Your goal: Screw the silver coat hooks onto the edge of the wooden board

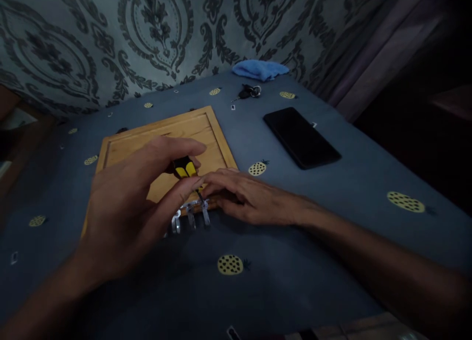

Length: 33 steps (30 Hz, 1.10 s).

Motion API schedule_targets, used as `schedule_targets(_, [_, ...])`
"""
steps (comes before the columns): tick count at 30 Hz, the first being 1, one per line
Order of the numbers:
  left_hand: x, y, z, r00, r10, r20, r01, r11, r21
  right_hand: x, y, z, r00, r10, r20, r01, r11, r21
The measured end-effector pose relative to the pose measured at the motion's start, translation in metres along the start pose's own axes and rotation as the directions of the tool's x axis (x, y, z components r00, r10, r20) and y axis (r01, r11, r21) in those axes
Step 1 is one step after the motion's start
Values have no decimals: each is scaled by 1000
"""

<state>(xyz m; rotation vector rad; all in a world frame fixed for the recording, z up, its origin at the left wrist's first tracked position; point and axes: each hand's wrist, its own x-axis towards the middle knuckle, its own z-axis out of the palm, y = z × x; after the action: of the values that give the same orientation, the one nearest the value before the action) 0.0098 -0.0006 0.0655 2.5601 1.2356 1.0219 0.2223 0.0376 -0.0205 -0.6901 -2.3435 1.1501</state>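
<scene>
My left hand (132, 202) is closed around a small screwdriver with a black and yellow handle (184, 168), its tip pointing down at the near edge of a wooden board (165, 133). My right hand (247, 197) lies flat beside it, fingers pressed together on a metal part at the board's edge. Several shiny metal prongs (190, 217) stick out from under my hands toward me. Exactly what the right fingers press on is hidden.
A black phone (300, 136) lies face up to the right of the board. Keys (249, 90) and a folded blue cloth (260, 68) sit at the far edge. Everything rests on a blue pineapple-print sheet (332, 222) before a patterned wall.
</scene>
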Motion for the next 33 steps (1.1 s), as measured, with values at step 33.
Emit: schedule_targets(33, [-1,-2,-15,998,-19,-61,27,992,121,-3,-1,1,998,65,-15,-64,994,94])
